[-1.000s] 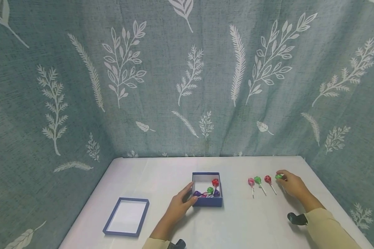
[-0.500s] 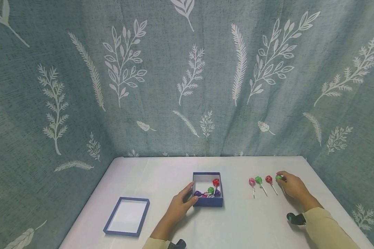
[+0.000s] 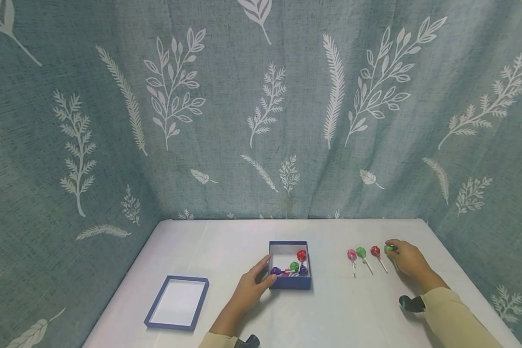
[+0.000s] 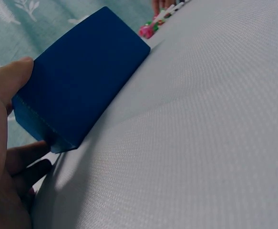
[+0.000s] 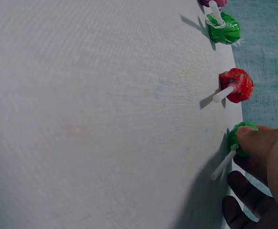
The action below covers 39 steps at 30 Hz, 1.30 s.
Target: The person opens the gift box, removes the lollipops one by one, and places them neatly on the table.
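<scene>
A blue box (image 3: 289, 282) with a white inside holds several wrapped lollipops; a red lollipop (image 3: 301, 256) leans on its right side. My left hand (image 3: 250, 288) grips the box at its near left corner, the thumb on the front and the fingers along the left side. In the left wrist view the thumb lies on the blue box wall (image 4: 86, 71). At the right, my right hand (image 3: 409, 259) pinches the head of a green lollipop (image 5: 234, 138) between thumb and fingers. Its white stick points down toward the tabletop. Whether it touches the table I cannot tell.
Left of the right hand lie a pink lollipop (image 3: 352, 255), another green lollipop (image 3: 361, 253) and a red lollipop (image 3: 376, 251) in a row. A blue-rimmed box lid (image 3: 177, 303) rests inside-up at the left on the white table (image 3: 322, 319). Patterned curtains (image 3: 226, 121) surround the table.
The view shifts very slightly at first. The left hand stays on the box and the right hand keeps its pinch on the green lollipop, with hardly any movement.
</scene>
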Motion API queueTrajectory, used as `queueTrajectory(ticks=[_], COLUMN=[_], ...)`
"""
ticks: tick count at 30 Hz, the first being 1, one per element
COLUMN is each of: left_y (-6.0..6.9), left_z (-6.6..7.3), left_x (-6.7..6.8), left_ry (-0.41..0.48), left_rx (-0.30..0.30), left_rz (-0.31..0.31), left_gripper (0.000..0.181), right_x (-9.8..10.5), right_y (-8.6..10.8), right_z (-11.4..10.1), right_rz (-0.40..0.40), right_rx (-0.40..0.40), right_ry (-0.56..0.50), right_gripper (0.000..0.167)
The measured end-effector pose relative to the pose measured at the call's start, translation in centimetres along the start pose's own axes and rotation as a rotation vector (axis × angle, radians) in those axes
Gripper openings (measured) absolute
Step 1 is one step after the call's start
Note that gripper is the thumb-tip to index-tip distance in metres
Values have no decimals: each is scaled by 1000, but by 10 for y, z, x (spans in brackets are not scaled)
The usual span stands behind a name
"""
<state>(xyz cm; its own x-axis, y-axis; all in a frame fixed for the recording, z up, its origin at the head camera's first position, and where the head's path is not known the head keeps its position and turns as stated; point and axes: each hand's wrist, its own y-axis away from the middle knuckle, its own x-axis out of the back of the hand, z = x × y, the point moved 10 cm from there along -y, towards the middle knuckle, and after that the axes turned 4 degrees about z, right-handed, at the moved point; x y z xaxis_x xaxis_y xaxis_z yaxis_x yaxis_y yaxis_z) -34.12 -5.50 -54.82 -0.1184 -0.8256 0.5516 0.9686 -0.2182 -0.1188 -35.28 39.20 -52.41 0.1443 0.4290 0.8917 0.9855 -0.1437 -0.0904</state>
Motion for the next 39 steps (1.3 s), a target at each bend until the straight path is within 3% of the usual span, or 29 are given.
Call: queueTrajectory(ticks=[17,29,39], left_y=[1,1,1], left_z=[1,2,3], left_x=[0,0,1], left_ry=[-2,18,20], left_rx=[-1,-16,-12], left_rz=[2,2,-2], left_gripper=[66,65,65], right_x=[2,6,19], right_y=[-3,0,-1], right_z=[12,9,5], right_rz=[-34,-55,-44], right_rx=[-88,-100,-80], right_ry=[13,-24,16], right_gripper=[44,49,47])
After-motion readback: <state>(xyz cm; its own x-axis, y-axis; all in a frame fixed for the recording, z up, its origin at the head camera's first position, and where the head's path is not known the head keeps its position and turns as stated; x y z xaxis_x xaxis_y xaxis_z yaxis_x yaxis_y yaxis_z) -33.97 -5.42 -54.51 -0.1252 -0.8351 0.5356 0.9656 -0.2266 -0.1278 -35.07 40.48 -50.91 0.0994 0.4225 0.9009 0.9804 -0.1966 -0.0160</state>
